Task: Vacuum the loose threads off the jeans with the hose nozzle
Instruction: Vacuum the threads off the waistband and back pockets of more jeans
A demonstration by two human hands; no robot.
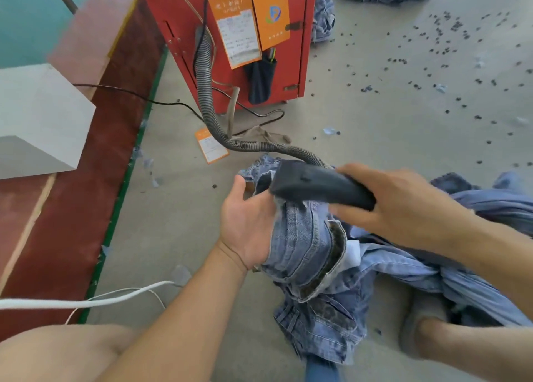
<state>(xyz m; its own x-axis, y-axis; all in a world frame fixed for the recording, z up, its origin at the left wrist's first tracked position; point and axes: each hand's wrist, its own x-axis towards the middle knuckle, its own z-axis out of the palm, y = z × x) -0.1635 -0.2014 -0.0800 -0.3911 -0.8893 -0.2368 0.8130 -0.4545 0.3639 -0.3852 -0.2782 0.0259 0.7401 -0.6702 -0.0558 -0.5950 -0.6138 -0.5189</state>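
Observation:
Light blue jeans hang bunched in front of me, waistband and pocket lining turned out. My left hand grips the cloth from the left side, palm up. My right hand holds the dark nozzle by its rear end. The nozzle's wide mouth lies against the jeans near my left thumb. A grey ribbed hose runs from the nozzle up to the red machine.
The red vacuum cabinet with orange labels stands ahead. More jeans trail to the right over my foot. Small dark scraps litter the floor at right. A white block and red ledge lie left; a white cord crosses near my knee.

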